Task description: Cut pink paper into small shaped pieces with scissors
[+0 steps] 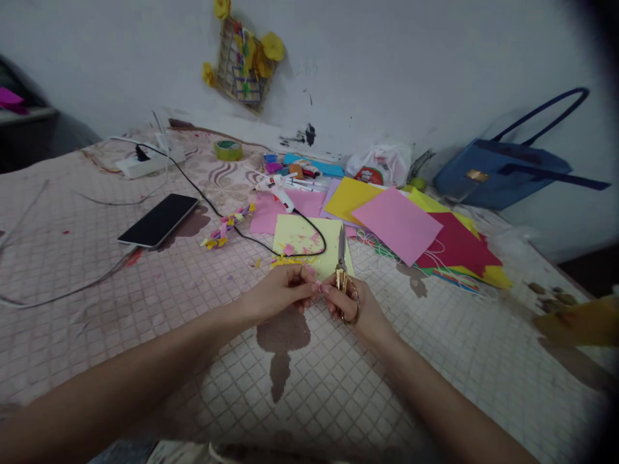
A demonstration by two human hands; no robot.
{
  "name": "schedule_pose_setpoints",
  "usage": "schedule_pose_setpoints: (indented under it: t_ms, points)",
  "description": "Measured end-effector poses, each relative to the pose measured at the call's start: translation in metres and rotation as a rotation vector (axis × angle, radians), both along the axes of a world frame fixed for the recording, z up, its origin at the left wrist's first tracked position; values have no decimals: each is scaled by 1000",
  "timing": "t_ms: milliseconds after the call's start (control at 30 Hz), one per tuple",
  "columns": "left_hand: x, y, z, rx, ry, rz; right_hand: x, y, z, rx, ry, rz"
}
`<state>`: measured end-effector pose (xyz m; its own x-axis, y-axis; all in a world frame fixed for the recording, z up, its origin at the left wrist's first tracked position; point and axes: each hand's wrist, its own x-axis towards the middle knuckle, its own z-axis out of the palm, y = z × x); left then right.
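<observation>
Between the fingertips of both hands is a tiny pink paper piece (318, 286). My left hand (290, 287) pinches it from the left side. My right hand (356, 305) has its fingers in the loops of gold-handled scissors (341, 256), whose blades point away from me, and its thumb and finger meet the pink piece. Just beyond the hands lies a pale yellow sheet (333, 231) strewn with pink and yellow paper scraps (289, 250). To its left sits a strip of small coloured paper pieces (226, 227).
A white glue gun (280, 192) rests behind the sheet, its black cord looping over it. Coloured papers (396, 222) and white string (447, 261) lie right. A phone (158, 220) on a cable, a power strip (149, 161) and green tape (228, 151) are left; a blue bag (503, 171) stands far right.
</observation>
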<state>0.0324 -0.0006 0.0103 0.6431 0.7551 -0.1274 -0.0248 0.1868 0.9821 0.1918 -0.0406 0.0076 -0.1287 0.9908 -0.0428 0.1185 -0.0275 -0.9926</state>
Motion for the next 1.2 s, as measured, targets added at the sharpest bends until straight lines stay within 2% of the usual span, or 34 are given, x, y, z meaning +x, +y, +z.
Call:
schedule_pose_setpoints:
  t_ms: [133,267,467,567,667,767,933,1200]
  points:
    - [-1,1,-1,5,-11,2,-1,-1,2,-14,12,19]
    - [-3,2,1,42,-15,14,-2,-1,2,-111,175,-28]
    - [-4,5,6,202,-32,-37,-2,2,2,-256,397,179]
    - [-5,6,6,183,-5,-37,-2,1,1,-255,318,157]
    - [-6,7,5,151,8,-18,-1,-1,1,-113,99,22]
    - [-7,8,4,149,18,-29,1,-1,2,-5,-4,-52]
    - [-5,6,3,196,39,-74,4,1,1,-8,-39,18]
    - [-3,6,0,170,67,10,2,0,-2,1,-28,17]
